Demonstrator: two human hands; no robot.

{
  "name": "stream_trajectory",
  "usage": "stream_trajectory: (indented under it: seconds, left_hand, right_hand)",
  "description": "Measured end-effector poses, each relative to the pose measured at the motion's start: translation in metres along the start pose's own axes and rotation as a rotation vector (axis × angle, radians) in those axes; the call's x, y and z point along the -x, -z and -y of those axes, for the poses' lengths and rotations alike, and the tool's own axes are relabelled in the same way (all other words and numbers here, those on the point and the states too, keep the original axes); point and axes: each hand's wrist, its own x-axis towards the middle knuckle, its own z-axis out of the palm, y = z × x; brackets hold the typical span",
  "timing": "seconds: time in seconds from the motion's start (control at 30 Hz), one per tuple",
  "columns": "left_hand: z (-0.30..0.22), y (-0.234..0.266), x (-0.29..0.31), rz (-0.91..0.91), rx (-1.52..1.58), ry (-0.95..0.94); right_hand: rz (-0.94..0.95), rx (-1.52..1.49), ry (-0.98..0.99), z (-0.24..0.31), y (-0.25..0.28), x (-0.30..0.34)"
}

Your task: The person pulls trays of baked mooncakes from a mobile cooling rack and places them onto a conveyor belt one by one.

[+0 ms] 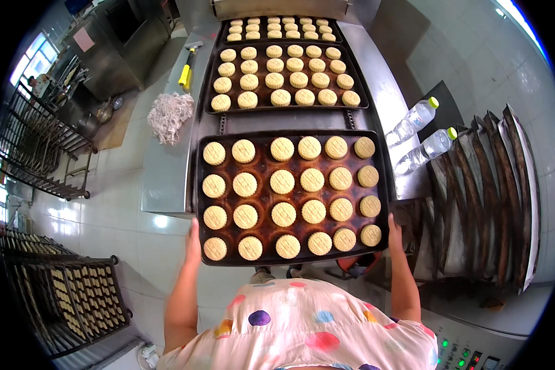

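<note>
L hand (193,242) grips the near-left edge of the front tray (293,196), fingers curled on the rim; R hand (393,233) does the same on the near-right edge. Both grips pressed onto the rim, thumbs on top as far as can be seen; fingers under the tray are hidden.

Front tray: dark, rectangular, four rows of six round pale cookies (283,181). Far end lies on the steel bench (166,179), near end sticks out over the bench edge toward the person's body, held by both hands.

Behind it, on the same bench, a 2nd tray (285,75) w/ the same cookies, a gap between the two. A 3rd tray (280,28) sits just past that, at the mouth of a steel machine.

Left side of bench: white rag (169,114), and a yellow-handled tool (187,66) farther back. Right side: two clear bottles (420,134) w/ green caps, lying side by side near the bench edge.

Right of bench: stack of empty dark trays (487,191) standing on edge, leaning together. Lower left: rack (74,299) on the floor w/ more cookie trays. Upper left: an empty wire rack (40,145). Lower right: control panel (465,356) w/ green lights. Person wears a pink top (302,330) w/ coloured dots.
</note>
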Motion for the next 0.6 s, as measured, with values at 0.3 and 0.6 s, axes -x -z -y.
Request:
stream_trajectory:
  seconds: [0.3,0.6]
  left_hand:
    - [0.027,-0.010,0.004,-0.480,-0.475,-0.258]
    - [-0.003,-0.032,-0.052,-0.598,-0.264,-0.253]
  right_hand:
    - [-0.289,0.014,0.048,-0.003,-0.028,0.022]
    - [-0.377,0.157,0.088,0.017,-0.053,-0.038]
